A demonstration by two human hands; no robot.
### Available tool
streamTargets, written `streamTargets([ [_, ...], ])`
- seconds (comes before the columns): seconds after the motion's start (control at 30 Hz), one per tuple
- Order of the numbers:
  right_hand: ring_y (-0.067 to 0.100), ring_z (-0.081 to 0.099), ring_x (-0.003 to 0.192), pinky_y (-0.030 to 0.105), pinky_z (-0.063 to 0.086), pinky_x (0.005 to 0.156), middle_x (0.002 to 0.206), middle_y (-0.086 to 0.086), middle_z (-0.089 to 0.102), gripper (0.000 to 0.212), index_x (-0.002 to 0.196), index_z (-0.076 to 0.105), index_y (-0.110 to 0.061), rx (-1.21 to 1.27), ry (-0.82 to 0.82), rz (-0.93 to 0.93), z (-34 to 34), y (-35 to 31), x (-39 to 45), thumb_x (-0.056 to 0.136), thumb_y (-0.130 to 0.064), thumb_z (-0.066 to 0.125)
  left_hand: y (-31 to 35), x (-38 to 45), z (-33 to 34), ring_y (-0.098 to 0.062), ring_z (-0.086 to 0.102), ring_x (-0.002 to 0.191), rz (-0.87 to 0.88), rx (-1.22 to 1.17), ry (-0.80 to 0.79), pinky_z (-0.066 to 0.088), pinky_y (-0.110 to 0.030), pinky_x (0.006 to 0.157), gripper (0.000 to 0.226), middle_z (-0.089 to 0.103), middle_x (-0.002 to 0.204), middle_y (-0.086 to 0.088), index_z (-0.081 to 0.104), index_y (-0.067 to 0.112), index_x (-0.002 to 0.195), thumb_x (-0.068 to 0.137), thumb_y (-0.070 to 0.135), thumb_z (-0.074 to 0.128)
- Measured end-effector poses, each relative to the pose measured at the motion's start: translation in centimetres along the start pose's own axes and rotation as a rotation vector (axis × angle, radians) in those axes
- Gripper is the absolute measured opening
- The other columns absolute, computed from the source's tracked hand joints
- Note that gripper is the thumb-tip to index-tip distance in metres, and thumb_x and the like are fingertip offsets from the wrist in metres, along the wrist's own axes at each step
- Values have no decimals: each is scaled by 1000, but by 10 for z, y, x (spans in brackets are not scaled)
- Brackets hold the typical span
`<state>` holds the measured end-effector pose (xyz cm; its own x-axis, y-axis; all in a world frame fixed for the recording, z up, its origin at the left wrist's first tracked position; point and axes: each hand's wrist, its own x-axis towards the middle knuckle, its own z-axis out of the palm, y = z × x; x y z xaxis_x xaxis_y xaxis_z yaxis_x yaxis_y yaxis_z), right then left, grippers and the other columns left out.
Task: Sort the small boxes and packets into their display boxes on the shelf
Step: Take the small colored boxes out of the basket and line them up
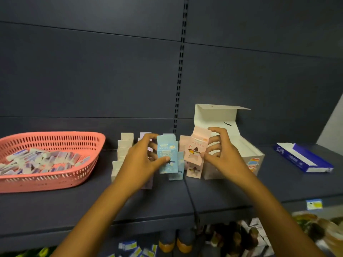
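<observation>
A: What is held, and where?

B: A blue box [167,153] is pinched by the left hand [143,161], thumb on its front and fingers [152,145] curled behind. A pink box [197,148] is clamped by the right hand [221,154] in the same way. Both are held just left of the open white display box [239,154] on the shelf [92,201], above short rows of pastel boxes [123,151].

A: What could be spoiled from here?

B: The standing rows could be toppled if a wrist were lowered through them, since they are lightly balanced and close together. A colour could also be misfiled if both boxes were released at once.

A: Anything else at risk?

B: The raised lid of the white display box could be knocked shut by the right hand. The pink basket [55,180], well to the left of it, seems out of danger.
</observation>
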<state>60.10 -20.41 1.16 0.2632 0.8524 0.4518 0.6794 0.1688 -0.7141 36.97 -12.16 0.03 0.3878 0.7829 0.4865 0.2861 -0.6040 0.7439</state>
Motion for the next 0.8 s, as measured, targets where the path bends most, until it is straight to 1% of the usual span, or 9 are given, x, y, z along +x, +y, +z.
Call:
streamTargets([
  [0.07, 1, 61, 90, 15, 53, 68, 104, -23, 51, 72, 131, 27, -44, -23, 14, 8, -8, 7, -5, 81, -21, 74, 0, 0, 19, -4, 61, 85, 12, 107, -60, 55, -21, 76, 66, 57, 106, 14, 42, 33, 129, 75, 31, 80],
  [0.1, 3, 61, 90, 15, 53, 68, 103, -23, 50, 73, 132, 27, -43, -29, 20, 11, -12, 10, -7, 81, -20, 74, 0, -1, 27, -4, 60, 89, 13, 155, -84, 53, -19, 77, 68, 56, 109, 14, 39, 34, 131, 76, 34, 79],
  [0.17, 6, 62, 90, 16, 54, 67, 103, -22, 51, 72, 132, 28, -42, -38, 30, 7, -17, 16, -11, 81, -20, 74, -4, -3, 43, -5, 59, 94, 3, 201, -134, 50, -15, 77, 66, 55, 111, 12, 37, 33, 129, 77, 34, 78],
  [0.27, 7, 62, 89, 15, 54, 64, 103, -22, 51, 70, 130, 30, -42, -46, 30, 5, -22, 24, -15, 81, -19, 74, -13, -9, 64, -13, 63, 97, -23, 251, -177, 56, -28, 80, 59, 57, 111, 9, 37, 33, 120, 77, 33, 78],
  [0.37, 7, 62, 88, 14, 54, 65, 102, -25, 50, 69, 130, 30, -40, -40, 25, 16, -24, 28, -16, 81, -20, 74, -21, -14, 76, -18, 61, 101, -44, 338, -195, 55, -37, 85, 58, 56, 123, 2, 36, 30, 120, 79, 32, 76],
  [0.43, 7, 63, 88, 16, 54, 66, 102, -27, 49, 68, 128, 29, -42, -43, 23, 21, -25, 30, -16, 81, -22, 74, -23, -17, 80, -20, 60, 103, -65, 362, -196, 55, -38, 86, 58, 55, 125, 0, 35, 28, 121, 80, 33, 75],
  [0.6, 6, 64, 84, 13, 53, 60, 102, -26, 49, 67, 126, 29, -42, -55, 3, 23, -23, 34, -15, 81, -21, 74, -22, -15, 81, -22, 59, 107, -94, 411, -191, 53, -38, 88, 59, 55, 129, -3, 35, 24, 126, 82, 33, 73],
  [0.7, 6, 64, 83, 16, 55, 64, 102, -22, 53, 67, 124, 30, -41, -89, -2, 10, -22, 38, -16, 79, -21, 75, -19, -16, 80, -23, 57, 114, -101, 450, -210, 51, -37, 92, 66, 52, 134, -5, 32, 22, 134, 83, 34, 72],
  [0.8, 6, 63, 86, 18, 55, 69, 102, -16, 56, 67, 122, 32, -42, -161, -39, -3, -21, 42, -17, 78, -20, 77, -15, -16, 75, -24, 54, 120, -97, 478, -214, 50, -40, 95, 74, 49, 139, -5, 28, 23, 139, 82, 39, 72],
])
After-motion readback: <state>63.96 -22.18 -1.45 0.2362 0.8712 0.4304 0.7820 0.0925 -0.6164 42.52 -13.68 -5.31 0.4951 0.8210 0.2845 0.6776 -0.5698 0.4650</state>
